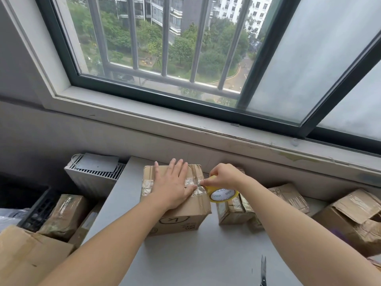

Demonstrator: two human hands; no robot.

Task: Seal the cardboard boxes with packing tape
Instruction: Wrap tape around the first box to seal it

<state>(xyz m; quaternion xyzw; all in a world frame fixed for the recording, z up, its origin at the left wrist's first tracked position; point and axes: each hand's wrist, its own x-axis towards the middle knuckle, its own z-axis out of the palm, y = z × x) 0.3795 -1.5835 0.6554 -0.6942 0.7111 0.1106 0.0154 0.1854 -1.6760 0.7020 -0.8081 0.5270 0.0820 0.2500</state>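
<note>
A brown cardboard box (pixel 185 215) with a printed logo on its near side stands on the grey table (pixel 195 254). Clear tape runs across its closed top. My left hand (pixel 173 182) lies flat on the top, fingers straight, pressing the tape down. My right hand (pixel 222 175) grips a yellow roll of packing tape (pixel 223 196) at the box's right top edge, with a strip stretched from the roll onto the box.
Several taped boxes (pixel 235 209) lie right of the main box, and a larger crumpled one (pixel 354 219) at far right. Scissors (pixel 263 269) lie near the table's front edge. More boxes (pixel 64 213) and a black crate (pixel 39 209) sit left, beside a radiator (pixel 94 176).
</note>
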